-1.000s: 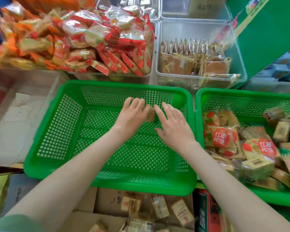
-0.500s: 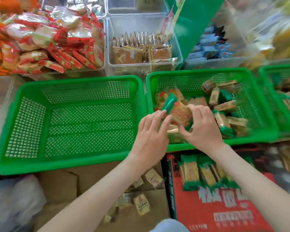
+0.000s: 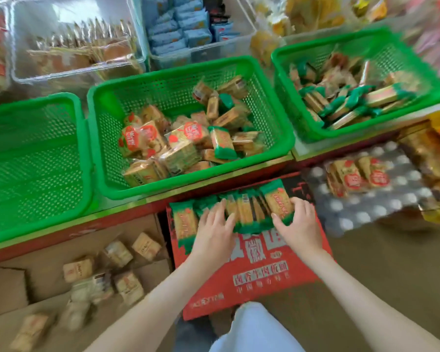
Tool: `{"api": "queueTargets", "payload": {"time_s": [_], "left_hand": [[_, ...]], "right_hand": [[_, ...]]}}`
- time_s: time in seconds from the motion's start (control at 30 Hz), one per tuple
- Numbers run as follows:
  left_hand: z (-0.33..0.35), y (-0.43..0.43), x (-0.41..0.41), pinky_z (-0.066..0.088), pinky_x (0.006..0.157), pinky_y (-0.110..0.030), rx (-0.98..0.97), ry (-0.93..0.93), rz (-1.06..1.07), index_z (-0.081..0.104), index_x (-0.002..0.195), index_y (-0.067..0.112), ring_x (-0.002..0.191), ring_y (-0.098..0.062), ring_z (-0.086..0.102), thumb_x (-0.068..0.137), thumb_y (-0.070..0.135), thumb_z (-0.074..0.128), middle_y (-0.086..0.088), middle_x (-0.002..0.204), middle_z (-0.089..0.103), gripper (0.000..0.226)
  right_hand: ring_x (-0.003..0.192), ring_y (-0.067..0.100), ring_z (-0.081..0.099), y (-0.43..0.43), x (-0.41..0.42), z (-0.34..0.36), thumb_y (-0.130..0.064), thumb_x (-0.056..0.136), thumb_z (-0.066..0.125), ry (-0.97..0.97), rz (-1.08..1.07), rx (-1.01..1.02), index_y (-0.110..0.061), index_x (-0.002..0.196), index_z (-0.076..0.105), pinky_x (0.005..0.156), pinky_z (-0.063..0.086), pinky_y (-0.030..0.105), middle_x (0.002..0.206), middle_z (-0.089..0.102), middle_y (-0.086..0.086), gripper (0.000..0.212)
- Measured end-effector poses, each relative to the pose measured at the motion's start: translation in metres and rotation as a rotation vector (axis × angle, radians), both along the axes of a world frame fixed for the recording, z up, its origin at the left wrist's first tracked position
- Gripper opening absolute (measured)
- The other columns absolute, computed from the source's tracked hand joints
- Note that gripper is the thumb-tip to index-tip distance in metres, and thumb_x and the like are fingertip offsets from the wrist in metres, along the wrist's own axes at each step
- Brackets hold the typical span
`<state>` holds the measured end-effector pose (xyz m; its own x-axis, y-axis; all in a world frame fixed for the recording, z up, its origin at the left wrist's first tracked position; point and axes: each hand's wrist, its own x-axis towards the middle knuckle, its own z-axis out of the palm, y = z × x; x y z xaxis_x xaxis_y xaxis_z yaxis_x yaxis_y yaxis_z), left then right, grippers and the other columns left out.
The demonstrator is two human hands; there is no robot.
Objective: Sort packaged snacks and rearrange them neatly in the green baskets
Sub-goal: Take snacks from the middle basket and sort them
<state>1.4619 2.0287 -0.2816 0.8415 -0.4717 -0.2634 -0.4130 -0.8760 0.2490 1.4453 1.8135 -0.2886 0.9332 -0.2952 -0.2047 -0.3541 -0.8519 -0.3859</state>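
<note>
On the red carton (image 3: 252, 270) I see glossy green-edged packets (image 3: 244, 212), long axes pointing away from me; my left hand (image 3: 214, 235) lies on them with fingers spread flat, and my right hand (image 3: 300, 224) clamps the row's end.

Left basket (image 3: 36, 161): floor bare, access from above apparently clear. Middle basket (image 3: 163, 97): packets (image 3: 188, 143) heaped front and right; back-left corner free.
</note>
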Motion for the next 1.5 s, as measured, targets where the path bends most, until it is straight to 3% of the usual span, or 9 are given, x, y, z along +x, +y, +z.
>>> {"api": "queueTargets", "payload": {"time_s": [0.1,0.27,0.4,0.5,0.67,0.83,1.1,1.27,1.5], "left_hand": [[-0.014,-0.026,-0.001,0.004,0.119,-0.049,0.087,0.025,0.040,0.010,0.155,0.020,0.148,-0.034,0.002,0.104,0.040,0.034,-0.018,0.161,-0.003,0.060],[-0.019,-0.054,-0.008,-0.003,0.119,-0.046,0.115,0.046,0.092,0.011,0.155,0.020,0.149,-0.032,0.000,0.104,0.041,0.034,-0.016,0.161,-0.002,0.060],[-0.005,-0.059,-0.001,0.021,0.116,-0.047,0.046,-0.014,0.124,0.031,0.150,0.014,0.142,-0.037,0.029,0.098,0.035,0.051,-0.019,0.155,0.026,0.059],[0.003,-0.050,0.009,0.048,0.095,-0.049,-0.068,-0.162,0.119,0.056,0.133,0.008,0.118,-0.039,0.056,0.084,0.021,0.071,-0.021,0.135,0.054,0.052],[0.025,-0.032,0.030,0.047,0.098,-0.044,-0.166,-0.323,0.140,0.060,0.129,0.007,0.116,-0.033,0.056,0.092,0.020,0.047,-0.017,0.131,0.057,0.041],[0.038,0.000,0.056,0.049,0.094,-0.046,-0.146,-0.395,0.175,0.062,0.125,0.007,0.112,-0.035,0.058,0.090,0.015,0.052,-0.017,0.128,0.059,0.037],[0.042,0.055,0.118,0.052,0.086,-0.051,0.013,-0.271,0.164,0.063,0.126,0.011,0.107,-0.042,0.059,0.083,0.003,0.066,-0.022,0.120,0.061,0.044],[0.043,0.070,0.154,0.038,0.106,-0.045,0.056,-0.121,0.078,0.046,0.143,0.025,0.131,-0.033,0.042,0.099,0.032,0.049,-0.011,0.143,0.046,0.045],[0.038,0.074,0.175,0.034,0.107,-0.042,0.233,-0.054,-0.032,0.018,0.152,0.031,0.135,-0.031,0.032,0.092,0.043,0.059,-0.013,0.149,0.034,0.073]], "right_hand": [[0.127,0.028,0.037,-0.034,0.013,-0.018,-0.044,0.091,0.059,0.102,0.005,-0.015,-0.003,0.139,0.038,0.105,0.035,0.036,0.134,0.046,0.013,0.066],[0.128,0.029,0.040,-0.040,0.025,-0.037,-0.054,0.093,0.050,0.238,0.217,-0.041,-0.006,0.146,0.025,0.099,0.040,0.036,0.139,0.041,0.013,0.076],[0.128,0.030,0.039,-0.036,0.031,-0.029,-0.050,0.095,0.046,0.068,0.275,-0.093,-0.007,0.148,0.024,0.102,0.038,0.039,0.140,0.041,0.012,0.072],[0.122,0.032,0.045,-0.030,0.043,-0.011,-0.037,0.094,0.056,-0.150,0.355,-0.011,-0.004,0.144,0.034,0.098,0.040,0.042,0.133,0.049,0.014,0.064],[0.110,0.027,0.045,-0.011,0.073,0.021,-0.023,0.089,0.066,-0.446,0.465,0.068,-0.002,0.134,0.042,0.091,0.042,0.039,0.120,0.054,0.014,0.056],[0.110,0.024,0.043,0.013,0.108,0.044,-0.012,0.090,0.063,-0.535,0.653,0.163,-0.004,0.134,0.040,0.098,0.040,0.039,0.121,0.051,0.013,0.050],[0.119,0.029,0.047,0.062,0.174,0.062,-0.033,0.102,0.042,-0.101,0.625,0.233,-0.023,0.152,0.016,0.089,0.045,0.039,0.142,0.036,0.009,0.058],[0.132,0.034,0.040,0.087,0.202,0.052,-0.050,0.100,0.035,0.251,0.556,0.125,-0.029,0.154,0.008,0.093,0.047,0.044,0.157,0.017,0.008,0.064],[0.126,0.032,0.046,0.095,0.208,0.036,-0.043,0.100,0.040,0.318,0.496,0.140,-0.034,0.152,0.012,0.081,0.051,0.038,0.158,0.007,0.004,0.060]]}}
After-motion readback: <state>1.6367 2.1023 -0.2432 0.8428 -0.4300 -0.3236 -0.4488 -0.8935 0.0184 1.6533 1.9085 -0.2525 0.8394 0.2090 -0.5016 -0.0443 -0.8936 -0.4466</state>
